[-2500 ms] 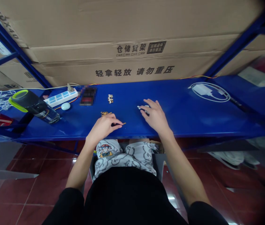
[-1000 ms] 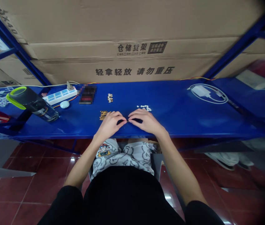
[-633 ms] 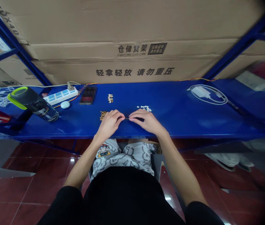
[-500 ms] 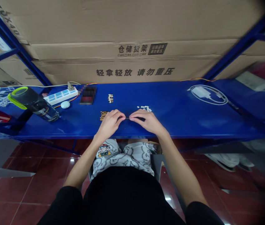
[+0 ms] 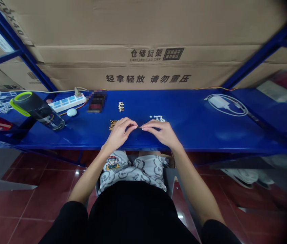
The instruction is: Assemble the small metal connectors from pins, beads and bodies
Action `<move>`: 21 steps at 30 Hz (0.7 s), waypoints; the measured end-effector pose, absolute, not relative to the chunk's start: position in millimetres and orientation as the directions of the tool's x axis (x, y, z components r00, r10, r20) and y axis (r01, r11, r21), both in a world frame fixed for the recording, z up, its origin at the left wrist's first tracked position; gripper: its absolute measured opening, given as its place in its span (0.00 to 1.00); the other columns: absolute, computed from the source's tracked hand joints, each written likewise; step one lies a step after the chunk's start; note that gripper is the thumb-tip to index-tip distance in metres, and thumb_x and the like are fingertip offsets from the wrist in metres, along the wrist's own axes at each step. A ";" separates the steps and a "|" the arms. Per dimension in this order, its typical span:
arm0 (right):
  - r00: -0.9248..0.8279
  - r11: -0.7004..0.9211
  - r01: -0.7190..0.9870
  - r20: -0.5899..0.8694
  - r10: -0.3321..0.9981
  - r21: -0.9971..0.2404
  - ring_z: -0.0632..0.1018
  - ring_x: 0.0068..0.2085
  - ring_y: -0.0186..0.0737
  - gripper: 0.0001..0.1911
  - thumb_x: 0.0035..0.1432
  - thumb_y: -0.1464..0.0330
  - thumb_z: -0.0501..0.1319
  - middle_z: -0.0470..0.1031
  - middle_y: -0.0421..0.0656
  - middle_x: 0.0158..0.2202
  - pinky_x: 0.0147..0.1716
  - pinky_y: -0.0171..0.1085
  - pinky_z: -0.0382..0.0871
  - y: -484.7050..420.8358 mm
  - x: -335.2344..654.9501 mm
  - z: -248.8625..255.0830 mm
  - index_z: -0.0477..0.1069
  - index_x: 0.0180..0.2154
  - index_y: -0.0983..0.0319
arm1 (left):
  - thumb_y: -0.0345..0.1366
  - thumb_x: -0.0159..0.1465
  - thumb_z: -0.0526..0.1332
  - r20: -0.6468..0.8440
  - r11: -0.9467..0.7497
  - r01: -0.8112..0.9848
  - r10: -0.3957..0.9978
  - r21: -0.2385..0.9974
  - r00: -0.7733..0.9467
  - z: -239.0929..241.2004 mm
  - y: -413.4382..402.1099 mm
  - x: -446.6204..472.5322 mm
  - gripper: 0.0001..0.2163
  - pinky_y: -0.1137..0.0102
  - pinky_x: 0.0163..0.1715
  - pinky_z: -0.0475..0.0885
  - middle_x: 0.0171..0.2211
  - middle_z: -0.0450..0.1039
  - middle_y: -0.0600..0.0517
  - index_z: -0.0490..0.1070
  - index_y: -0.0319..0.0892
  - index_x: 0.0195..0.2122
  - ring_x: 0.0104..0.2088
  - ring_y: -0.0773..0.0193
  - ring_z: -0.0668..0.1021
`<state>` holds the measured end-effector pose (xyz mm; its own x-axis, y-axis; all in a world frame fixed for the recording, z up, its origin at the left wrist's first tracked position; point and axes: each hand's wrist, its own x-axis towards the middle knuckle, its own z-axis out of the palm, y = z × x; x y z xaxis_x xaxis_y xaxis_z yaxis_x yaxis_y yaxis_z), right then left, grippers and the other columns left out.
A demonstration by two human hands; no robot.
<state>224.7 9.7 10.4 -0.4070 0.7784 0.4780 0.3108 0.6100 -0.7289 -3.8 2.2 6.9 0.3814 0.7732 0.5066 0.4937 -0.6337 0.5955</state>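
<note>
Above the blue shelf, my left hand (image 5: 122,131) pinches a small, thin brass-coloured piece (image 5: 139,127) by one end. My right hand (image 5: 160,130) is closed at its other end, with a bit of white (image 5: 142,128) showing at the fingertips, likely one of the small white pieces. Beside my left hand lies a pile of brass-coloured pieces (image 5: 112,125), partly hidden by it. Just beyond my right hand are several small white pieces (image 5: 160,118), scattered loosely. Farther back sits a little group of brass-coloured pieces with white parts on them (image 5: 121,106).
On the left of the blue shelf (image 5: 196,125) are a dark water bottle (image 5: 43,113), a power strip (image 5: 68,103), a round white object (image 5: 72,112) and a blurred-out dark item (image 5: 97,101). A charger with coiled cable (image 5: 222,102) lies right. Large cardboard boxes (image 5: 143,27) stand behind.
Both hands stay almost in place, fingertips still meeting at the thin piece. A bit of white now shows at my right fingertips. The view has shifted slightly.
</note>
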 end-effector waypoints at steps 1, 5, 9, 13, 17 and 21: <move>-0.399 0.600 0.310 0.472 0.786 -0.737 0.82 0.41 0.44 0.08 0.65 0.61 0.65 0.84 0.41 0.39 0.45 0.44 0.75 9.5 224.7 10.8 0.83 0.40 0.53 | 0.37 0.73 0.58 0.510 -0.635 0.487 0.772 0.600 0.378 6.9 2.2 -3.8 0.05 0.63 0.48 0.70 0.41 0.76 0.51 0.73 0.45 0.44 0.44 0.59 0.76; -0.386 0.563 0.314 0.439 0.811 -0.765 0.83 0.41 0.44 0.09 0.65 0.60 0.64 0.84 0.41 0.39 0.45 0.45 0.76 9.4 225.2 11.9 0.83 0.41 0.53 | 0.37 0.73 0.59 0.517 -0.641 0.478 0.767 0.601 0.379 7.5 2.1 -3.5 0.05 0.63 0.48 0.70 0.41 0.76 0.51 0.74 0.45 0.43 0.44 0.60 0.77; -0.387 0.549 0.319 0.423 0.819 -0.772 0.82 0.42 0.45 0.10 0.64 0.59 0.64 0.84 0.41 0.40 0.46 0.46 0.76 9.2 225.0 11.8 0.83 0.40 0.53 | 0.38 0.73 0.59 0.517 -0.642 0.480 0.767 0.598 0.380 8.2 1.7 -3.1 0.06 0.63 0.48 0.70 0.41 0.76 0.50 0.74 0.45 0.43 0.44 0.59 0.77; -0.391 0.553 0.294 0.430 0.814 -0.780 0.82 0.41 0.44 0.09 0.64 0.60 0.65 0.84 0.42 0.39 0.45 0.45 0.76 8.8 225.1 11.6 0.83 0.40 0.53 | 0.38 0.73 0.59 0.525 -0.652 0.467 0.758 0.597 0.388 7.8 1.5 -3.5 0.06 0.63 0.48 0.71 0.41 0.76 0.50 0.74 0.45 0.43 0.44 0.60 0.77; -0.396 0.565 0.285 0.442 0.805 -0.774 0.82 0.41 0.44 0.08 0.64 0.61 0.65 0.84 0.41 0.39 0.45 0.44 0.76 8.3 225.3 12.2 0.83 0.40 0.53 | 0.38 0.73 0.58 0.526 -0.662 0.449 0.750 0.601 0.402 7.6 1.3 -3.5 0.06 0.63 0.48 0.71 0.41 0.76 0.50 0.73 0.44 0.43 0.44 0.60 0.77; -0.407 0.568 0.276 0.442 0.800 -0.775 0.82 0.41 0.44 0.09 0.64 0.60 0.65 0.84 0.42 0.39 0.45 0.44 0.75 8.1 224.6 13.3 0.83 0.40 0.54 | 0.38 0.73 0.58 0.530 -0.674 0.428 0.738 0.602 0.418 7.6 1.3 -3.5 0.06 0.64 0.47 0.71 0.41 0.75 0.50 0.73 0.44 0.43 0.43 0.60 0.77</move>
<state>224.6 8.1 13.3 -0.4068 0.7996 0.4418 0.2756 0.5685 -0.7752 -3.5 1.3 7.6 0.4176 0.7379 0.5303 0.4279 -0.6745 0.6017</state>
